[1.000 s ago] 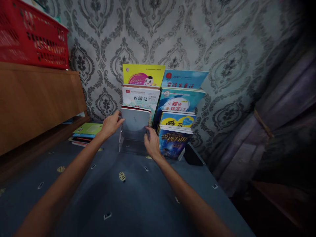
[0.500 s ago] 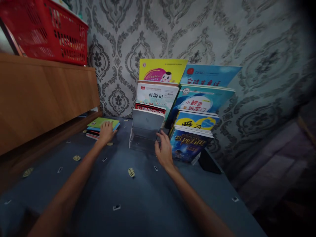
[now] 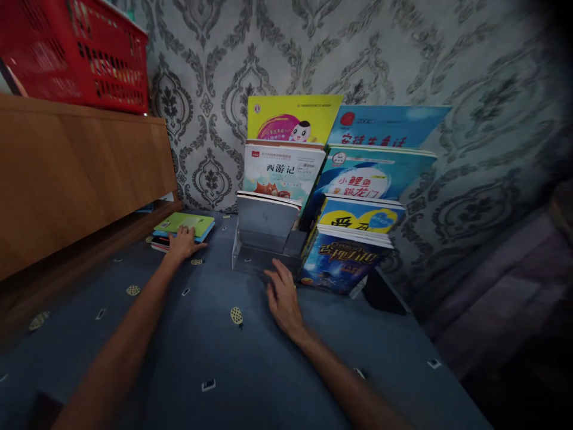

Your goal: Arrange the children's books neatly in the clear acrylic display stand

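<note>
My left hand (image 3: 181,243) rests on a low stack of books at the left, its fingers over the front edge of a green book (image 3: 197,223) and its thumb stretched out. Darker books lie beneath. My right hand (image 3: 284,298) is open and holds nothing, just in front of a clear stepped book rack (image 3: 257,260). In the rack's left column, a grey-covered book (image 3: 264,216) stands before a white book (image 3: 286,164) and a yellow book (image 3: 295,113). The right column has a dark blue book (image 3: 335,263) in front, with several more behind.
A wooden cabinet (image 3: 85,161) stands at the left, with a red plastic basket (image 3: 111,60) on top. Behind the rack is a patterned wall (image 3: 215,119). A black object (image 3: 385,295) lies by the rack's right side on the grey-blue cloth (image 3: 192,346).
My right hand has drawn back from the rack towards me. The red book top behind the grey-covered book is now hidden. My left hand stays at the stack, and the view has shifted slightly.
</note>
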{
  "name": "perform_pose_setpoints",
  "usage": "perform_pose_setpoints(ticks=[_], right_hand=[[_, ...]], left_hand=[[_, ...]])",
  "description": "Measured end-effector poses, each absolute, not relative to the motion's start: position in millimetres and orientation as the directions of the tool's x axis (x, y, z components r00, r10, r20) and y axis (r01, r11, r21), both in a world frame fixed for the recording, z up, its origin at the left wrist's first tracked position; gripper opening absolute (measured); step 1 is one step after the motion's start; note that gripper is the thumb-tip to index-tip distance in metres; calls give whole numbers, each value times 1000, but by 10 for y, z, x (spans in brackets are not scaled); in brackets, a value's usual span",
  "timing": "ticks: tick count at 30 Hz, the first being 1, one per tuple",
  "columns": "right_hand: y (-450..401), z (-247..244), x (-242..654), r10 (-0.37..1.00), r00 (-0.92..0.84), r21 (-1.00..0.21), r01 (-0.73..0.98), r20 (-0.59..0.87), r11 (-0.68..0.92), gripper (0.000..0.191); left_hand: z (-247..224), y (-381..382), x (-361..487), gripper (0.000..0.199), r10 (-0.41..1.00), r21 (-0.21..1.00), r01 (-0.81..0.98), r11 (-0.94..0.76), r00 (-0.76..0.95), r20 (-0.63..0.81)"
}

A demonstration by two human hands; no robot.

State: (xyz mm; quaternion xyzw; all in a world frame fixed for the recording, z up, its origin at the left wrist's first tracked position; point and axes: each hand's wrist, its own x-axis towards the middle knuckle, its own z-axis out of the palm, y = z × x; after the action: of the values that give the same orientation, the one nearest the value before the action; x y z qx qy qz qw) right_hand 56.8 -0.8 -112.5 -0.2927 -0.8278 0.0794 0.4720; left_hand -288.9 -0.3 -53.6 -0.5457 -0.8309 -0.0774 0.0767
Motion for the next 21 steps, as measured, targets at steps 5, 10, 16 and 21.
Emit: perform_pose_setpoints(ticks=[5,10,16,21], right_hand=[[-80,-1197,537,522,-456,-368,387,721,846,40],[-87,-1192,567,538,-449,-386,389,714,836,39],[-73,-1219,586,536,-472,-403,358,700,842,39],[-78,-1223,575,519,-473,-395,342,712,853,36]], left_hand=[[-602,-129,-2753,52,901,-69,933,352,-318,293],[-626,-230,-2605,37,910,-146,938,315,-255,326],[-614,-389,-2501,40,933,-230,937,263,-186,309],[-598,-725,-2401,39,962,-263,947,183,-117,247]])
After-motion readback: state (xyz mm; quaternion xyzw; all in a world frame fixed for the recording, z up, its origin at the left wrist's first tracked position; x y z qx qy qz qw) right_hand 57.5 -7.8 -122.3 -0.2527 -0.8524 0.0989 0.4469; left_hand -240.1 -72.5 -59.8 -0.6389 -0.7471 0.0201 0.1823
